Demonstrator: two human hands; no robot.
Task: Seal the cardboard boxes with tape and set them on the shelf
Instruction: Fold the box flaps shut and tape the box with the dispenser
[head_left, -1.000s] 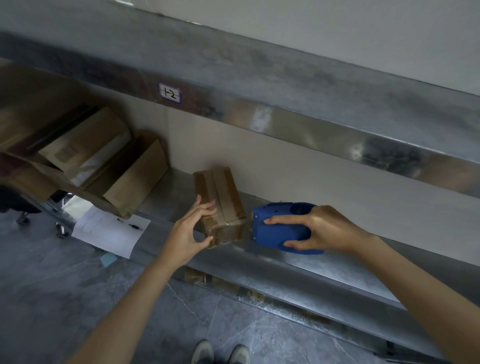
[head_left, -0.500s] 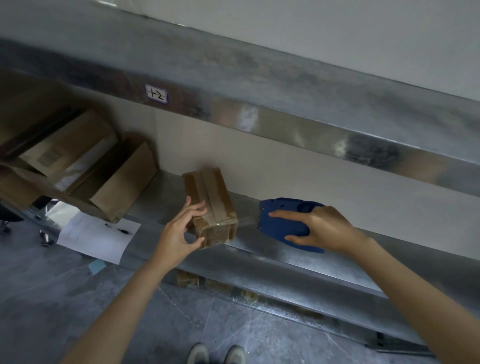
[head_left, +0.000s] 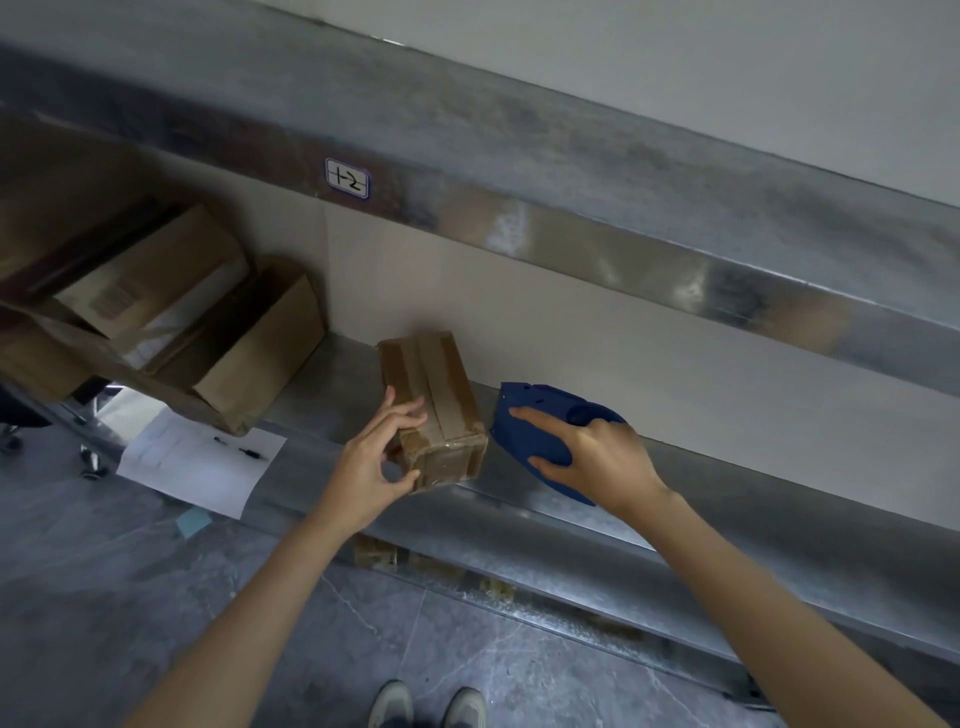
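Observation:
A small taped cardboard box (head_left: 441, 384) lies on the metal shelf (head_left: 727, 499), its near end at the shelf's front edge. My left hand (head_left: 376, 467) grips the box's near left corner, fingers on top and thumb on the end face. Just right of the box is a blue tape dispenser (head_left: 540, 431); my right hand (head_left: 597, 452) holds it, index finger stretched along its top and thumb under its lower edge. The dispenser's nose is close to the box's right side with a small gap between them.
Larger open cardboard boxes (head_left: 249, 358) crowd the shelf's left end. An upper shelf (head_left: 571, 171) with a label (head_left: 347, 179) overhangs. On the grey floor lie a sheet of paper (head_left: 202, 462) and a small blue note (head_left: 193, 521). My shoes (head_left: 428, 706) are below.
The dispenser was pulled right, away from the box's end, and has since come back close to the box's right side. My left hand has kept its hold on the box's corner.

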